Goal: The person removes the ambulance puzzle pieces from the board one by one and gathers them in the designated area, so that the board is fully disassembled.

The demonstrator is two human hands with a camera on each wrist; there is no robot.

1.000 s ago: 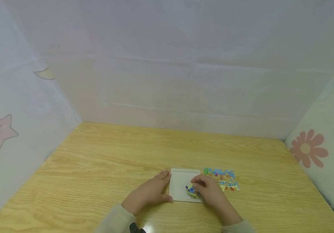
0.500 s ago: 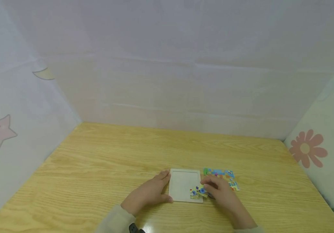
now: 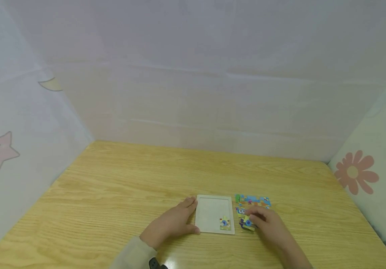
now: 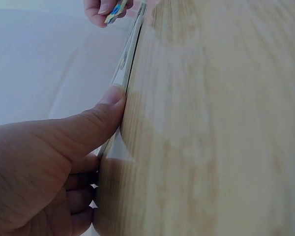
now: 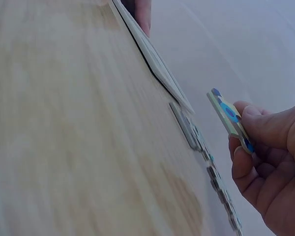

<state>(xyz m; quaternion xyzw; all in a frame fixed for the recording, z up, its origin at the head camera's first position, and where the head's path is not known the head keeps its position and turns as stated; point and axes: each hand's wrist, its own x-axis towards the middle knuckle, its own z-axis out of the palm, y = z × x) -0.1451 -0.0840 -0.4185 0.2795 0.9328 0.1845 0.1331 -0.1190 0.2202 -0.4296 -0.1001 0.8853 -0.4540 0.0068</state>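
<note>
My left hand (image 3: 174, 220) rests against the left edge of a shallow pale puzzle tray (image 3: 232, 213), fingers extended; its thumb (image 4: 105, 108) presses the edge in the left wrist view. One puzzle piece (image 3: 225, 223) with a blue circle lies in the tray's lower right corner. To the right of the tray, my right hand (image 3: 271, 226) pinches another puzzle piece (image 5: 229, 113) with a blue circle between thumb and fingers. That piece is tilted and held above the table in the right wrist view. Loose pieces beneath this hand are partly hidden.
Several colourful puzzle pieces (image 3: 252, 199) lie grouped just right of the tray, behind the right hand. Everything rests on a wood-grain table (image 3: 139, 175). White printed cloth (image 3: 193, 93) hangs behind the table and along both sides.
My right hand has moved right, off the tray, taking a piece with it to above the loose pieces. One piece remains in the tray's corner. The left hand has stayed put.
</note>
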